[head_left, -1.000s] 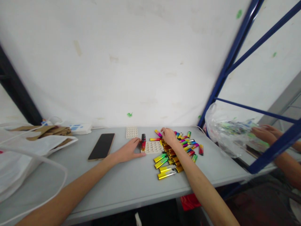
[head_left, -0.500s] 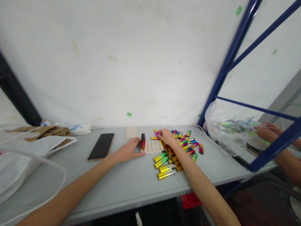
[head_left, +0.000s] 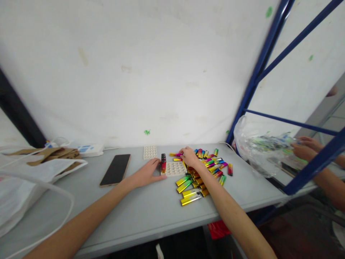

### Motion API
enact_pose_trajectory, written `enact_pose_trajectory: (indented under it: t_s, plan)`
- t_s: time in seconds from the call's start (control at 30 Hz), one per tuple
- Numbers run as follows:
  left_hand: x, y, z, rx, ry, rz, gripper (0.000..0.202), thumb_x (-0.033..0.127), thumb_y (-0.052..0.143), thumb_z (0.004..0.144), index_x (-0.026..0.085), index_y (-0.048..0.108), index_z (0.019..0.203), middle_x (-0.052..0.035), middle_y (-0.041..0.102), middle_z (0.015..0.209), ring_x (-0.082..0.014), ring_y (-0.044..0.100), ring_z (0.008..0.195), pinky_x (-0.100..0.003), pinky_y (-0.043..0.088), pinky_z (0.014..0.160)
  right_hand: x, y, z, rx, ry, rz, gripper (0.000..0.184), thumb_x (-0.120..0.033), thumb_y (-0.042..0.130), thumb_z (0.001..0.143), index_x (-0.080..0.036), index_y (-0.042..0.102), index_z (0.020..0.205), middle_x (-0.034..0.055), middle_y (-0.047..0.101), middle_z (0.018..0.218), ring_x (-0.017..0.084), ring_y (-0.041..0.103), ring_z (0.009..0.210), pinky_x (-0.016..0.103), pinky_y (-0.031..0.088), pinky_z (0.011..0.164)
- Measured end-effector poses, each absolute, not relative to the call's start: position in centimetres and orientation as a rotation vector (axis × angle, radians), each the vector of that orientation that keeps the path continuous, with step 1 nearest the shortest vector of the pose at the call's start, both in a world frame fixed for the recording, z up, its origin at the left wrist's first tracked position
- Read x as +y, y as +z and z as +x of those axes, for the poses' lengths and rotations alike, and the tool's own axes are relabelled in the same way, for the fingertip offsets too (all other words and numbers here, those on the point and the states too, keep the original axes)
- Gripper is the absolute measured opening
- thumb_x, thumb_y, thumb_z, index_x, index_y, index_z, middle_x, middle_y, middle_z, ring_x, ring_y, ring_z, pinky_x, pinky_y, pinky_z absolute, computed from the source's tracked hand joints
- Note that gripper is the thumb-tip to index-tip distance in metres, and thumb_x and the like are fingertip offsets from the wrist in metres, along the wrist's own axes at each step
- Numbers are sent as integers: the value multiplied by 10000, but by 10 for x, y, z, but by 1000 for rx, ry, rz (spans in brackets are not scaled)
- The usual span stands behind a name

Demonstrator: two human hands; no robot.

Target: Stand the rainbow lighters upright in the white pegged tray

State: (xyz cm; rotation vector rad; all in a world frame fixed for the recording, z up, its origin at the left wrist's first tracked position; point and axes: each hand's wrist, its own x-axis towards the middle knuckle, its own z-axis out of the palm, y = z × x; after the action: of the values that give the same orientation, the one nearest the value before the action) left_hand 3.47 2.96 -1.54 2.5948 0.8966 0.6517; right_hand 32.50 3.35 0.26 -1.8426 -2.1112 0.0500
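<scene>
A white tray with rows of small holes (head_left: 176, 168) lies on the grey table. Along its left end, a short row of red lighters (head_left: 163, 163) with black tops stands upright. My left hand (head_left: 147, 173) steadies that end, its thumb at the front corner and its fingertips by the lighters. Just behind the tray, my right hand (head_left: 189, 157) pinches a yellow-and-magenta lighter (head_left: 174, 154) that points left. Under and around my right forearm spreads a pile of shiny multicoloured lighters (head_left: 184, 186), partly hidden by the arm.
A second white tray (head_left: 150, 152) rests near the wall. To the left are a phone (head_left: 115, 169), a white bag (head_left: 29, 187) and brown cardboard (head_left: 56, 154). A clear plastic bag (head_left: 252, 154) and blue rack (head_left: 250, 86) stand right, near another person's hands (head_left: 307, 149).
The lighter in my right hand has swung from pointing up and away to lying nearly flat, its yellow end now farther left. My left hand stays at the tray.
</scene>
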Motion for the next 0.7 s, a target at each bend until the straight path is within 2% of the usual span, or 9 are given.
enact_pose_trajectory:
  t_s: [0.1,0.23,0.33,0.43,0.5,0.6,0.7]
  plan:
    - [30,-16,35,897,639,2595,715,757,701,885,206,622,1334,-185,645,1426,-387,609,1352,-527,470,1206,28,4,324,-2109,44,-1729,271,-136,565,1035,-136,717,1260,168,673,1315,210,635,1241,325,456,1114]
    - [28,-15,36,906,645,2593,709,746,713,879,199,632,1323,-192,647,1423,-400,618,1344,-537,474,1205,25,10,325,-2014,112,-1532,209,-130,544,1032,-138,697,1174,142,729,1219,211,673,1156,348,487,1081]
    - [27,-14,35,909,649,2589,705,735,723,875,197,637,1323,-193,653,1419,-405,626,1340,-537,479,1203,25,16,329,-1829,221,-1373,178,-240,581,1021,-161,690,1137,117,768,1144,214,710,1060,361,529,1013]
    - [27,-14,35,922,631,2602,725,742,710,885,192,625,1350,-197,642,1438,-397,610,1367,-515,471,1212,24,23,332,-1601,361,-1248,300,-397,641,971,-173,688,1165,102,774,1087,224,724,1004,362,572,923]
    - [28,-14,35,925,621,2617,736,753,696,892,189,620,1359,-201,635,1447,-394,601,1376,-509,467,1216,22,27,332,-1509,462,-1189,366,-507,670,933,-182,703,1099,88,769,1032,231,716,982,363,586,879]
    - [30,-16,34,917,624,2628,742,769,682,894,194,618,1359,-201,631,1456,-398,591,1386,-515,465,1216,18,30,327,-1439,624,-1089,452,-649,693,883,-198,671,895,60,742,929,213,690,903,339,592,820]
    - [30,-18,34,910,642,2623,738,773,681,891,194,622,1345,-189,645,1439,-400,602,1374,-526,477,1202,13,29,314,-1293,838,-953,536,-739,736,818,-231,599,921,13,717,847,170,673,769,306,593,741]
